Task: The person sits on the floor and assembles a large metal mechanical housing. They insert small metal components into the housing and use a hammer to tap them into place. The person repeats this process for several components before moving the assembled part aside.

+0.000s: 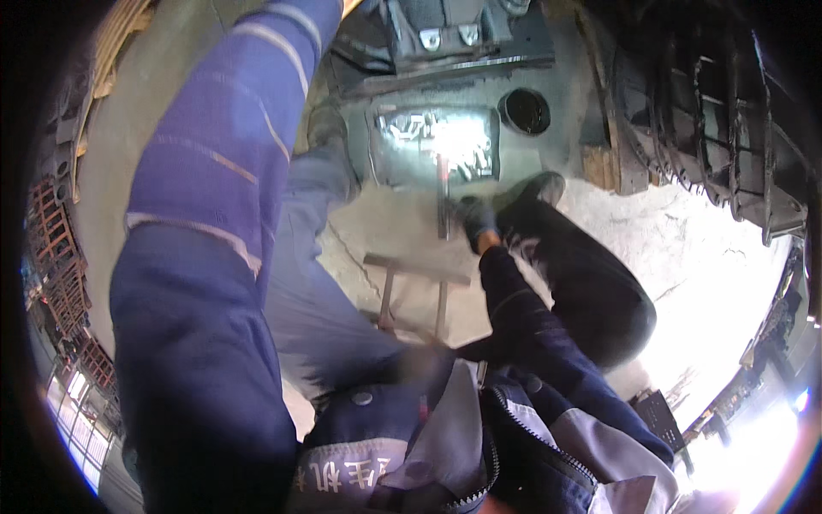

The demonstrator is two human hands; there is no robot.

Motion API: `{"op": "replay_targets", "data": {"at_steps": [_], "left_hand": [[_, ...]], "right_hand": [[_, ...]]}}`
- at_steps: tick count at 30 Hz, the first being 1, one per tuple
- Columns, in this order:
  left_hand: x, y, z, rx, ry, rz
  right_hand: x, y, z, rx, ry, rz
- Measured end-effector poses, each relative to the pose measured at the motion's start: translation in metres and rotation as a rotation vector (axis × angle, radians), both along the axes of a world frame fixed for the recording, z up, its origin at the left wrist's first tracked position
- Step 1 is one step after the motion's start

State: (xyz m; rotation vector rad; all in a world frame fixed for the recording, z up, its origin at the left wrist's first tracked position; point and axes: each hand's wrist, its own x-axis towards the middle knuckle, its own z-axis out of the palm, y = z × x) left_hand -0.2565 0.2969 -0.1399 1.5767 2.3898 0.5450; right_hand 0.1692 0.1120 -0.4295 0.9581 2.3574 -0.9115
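Observation:
My right hand [477, 221], in a dark glove, is low over the floor, right beside a dark bar [443, 210] with a red upper part. The hand looks bent, but blur hides whether its fingers touch or grip the bar. The bar's far end overlaps a shallow dark tray [374, 150] that holds many small shiny metal pieces [417, 126], partly washed out by glare. My left arm [214, 146], in a blue striped sleeve, stretches up past the top edge of the view. The left hand itself is outside the picture.
Right of the tray stands a round black container [524, 111]. Beyond them is a large dark metal assembly [454, 38]. Heavy ribbed metal parts [711, 120] rise on the right. Between my legs sits a low metal frame [417, 270]. Rusty racks [60, 257] line the far left.

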Motion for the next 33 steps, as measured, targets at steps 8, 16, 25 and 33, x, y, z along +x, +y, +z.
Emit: {"op": "replay_targets", "data": {"at_steps": [8, 16, 25, 33], "left_hand": [[0.003, -0.008, 0.012, -0.045, 0.025, -0.038], [0.007, -0.012, 0.024, -0.088, -0.070, -0.026], [0.002, -0.006, 0.013, -0.050, -0.091, -0.040], [0.005, -0.009, 0.020, -0.094, -0.069, -0.033]], "right_hand": [[-0.050, -0.010, 0.020, -1.182, 0.098, -1.307], [-0.054, 0.032, 0.152, -0.859, 0.278, -1.122], [-0.067, 0.139, 0.330, -0.264, 0.780, -0.928], [-0.108, 0.184, 0.334, 0.405, 0.458, -0.502]]}}
